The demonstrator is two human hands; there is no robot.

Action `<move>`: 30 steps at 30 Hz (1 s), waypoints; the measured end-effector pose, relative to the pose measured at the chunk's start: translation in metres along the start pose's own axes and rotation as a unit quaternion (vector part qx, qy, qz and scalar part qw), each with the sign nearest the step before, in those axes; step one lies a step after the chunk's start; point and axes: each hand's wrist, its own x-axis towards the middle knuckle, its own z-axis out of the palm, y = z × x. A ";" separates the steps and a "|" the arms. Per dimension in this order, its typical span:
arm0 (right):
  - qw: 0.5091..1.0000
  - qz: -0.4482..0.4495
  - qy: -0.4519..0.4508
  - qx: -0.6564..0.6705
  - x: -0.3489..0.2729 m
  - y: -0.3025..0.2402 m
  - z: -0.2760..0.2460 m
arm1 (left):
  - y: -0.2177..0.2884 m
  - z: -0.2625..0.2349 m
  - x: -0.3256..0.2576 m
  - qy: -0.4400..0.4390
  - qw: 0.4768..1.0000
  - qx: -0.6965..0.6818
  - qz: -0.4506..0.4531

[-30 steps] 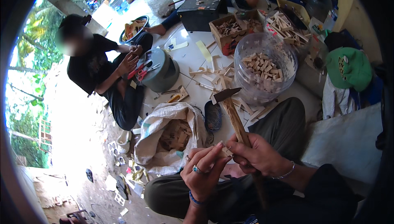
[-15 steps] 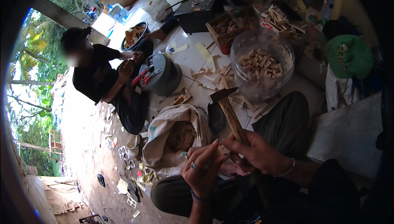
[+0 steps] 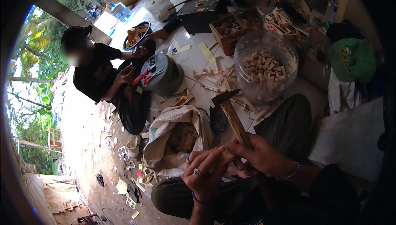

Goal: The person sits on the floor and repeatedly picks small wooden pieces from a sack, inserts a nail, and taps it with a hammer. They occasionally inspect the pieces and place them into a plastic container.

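Note:
My right hand (image 3: 264,155) is wrapped round the wooden handle of a hammer (image 3: 235,122), whose dark metal head points up and away from me. Close beside it, my left hand (image 3: 205,172) is closed with its fingertips on a small pale wooden piece (image 3: 227,154), partly hidden by the fingers. The fingers of both hands nearly meet around this piece. Just beyond my left hand stands an open woven sack (image 3: 165,120) with small wooden bits inside.
A clear round tub (image 3: 243,85) of small wooden blocks stands ahead, with loose wooden pieces (image 3: 225,78) on the tiles beside it. At left sits a person (image 3: 99,72) near an upturned grey bucket (image 3: 171,80) with red-handled scissors (image 3: 142,77). A green cap (image 3: 350,60) lies right.
The wooden piece now shows between my fingertips, and my left hand has shifted slightly right. The hammer stays in my right hand. The person at left has moved their hands apart.

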 end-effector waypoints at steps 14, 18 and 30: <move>0.859 -0.276 0.096 -0.421 -0.027 0.001 -0.048 | -0.005 -0.016 0.011 0.037 0.990 0.132 0.016; 0.859 -0.287 0.065 -0.418 -0.041 -0.001 -0.049 | -0.005 -0.015 0.011 0.026 0.990 0.140 0.001; 0.871 -0.278 0.079 -0.396 -0.039 -0.013 -0.047 | -0.007 -0.016 0.012 0.016 0.990 0.137 0.017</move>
